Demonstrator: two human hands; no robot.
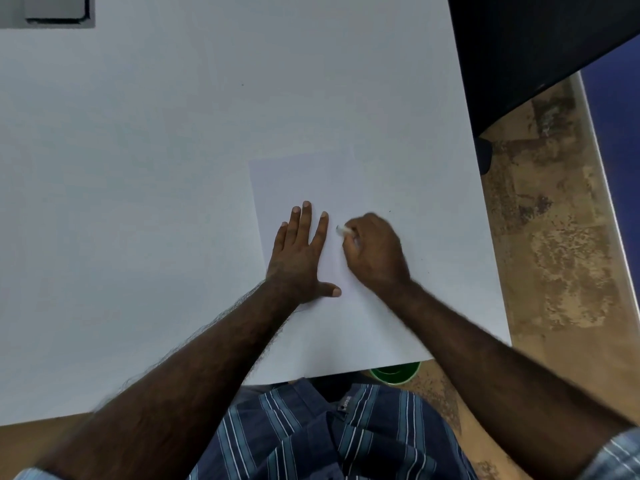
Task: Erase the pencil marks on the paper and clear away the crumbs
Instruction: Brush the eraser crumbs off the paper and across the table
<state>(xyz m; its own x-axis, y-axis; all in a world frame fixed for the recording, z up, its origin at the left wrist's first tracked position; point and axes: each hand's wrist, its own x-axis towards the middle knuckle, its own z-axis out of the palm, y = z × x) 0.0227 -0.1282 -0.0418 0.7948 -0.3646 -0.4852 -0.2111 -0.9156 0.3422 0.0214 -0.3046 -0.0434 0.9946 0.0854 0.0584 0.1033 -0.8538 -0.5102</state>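
Note:
A white sheet of paper [311, 178] lies on the white table [138, 168], right of the middle; its edges are faint. My left hand [299, 254] presses flat on the sheet, fingers spread. Just to its right, my right hand [375, 251] is closed around a small white eraser [343, 230], whose tip pokes out toward the left fingers and rests on the paper. No pencil marks or crumbs are clear enough to make out on the sheet.
A grey device [55, 10] sits at the table's far left corner. A dark panel [536, 46] stands off the far right edge. A green round container [394, 370] shows below the near edge, over a mottled brown floor [561, 237].

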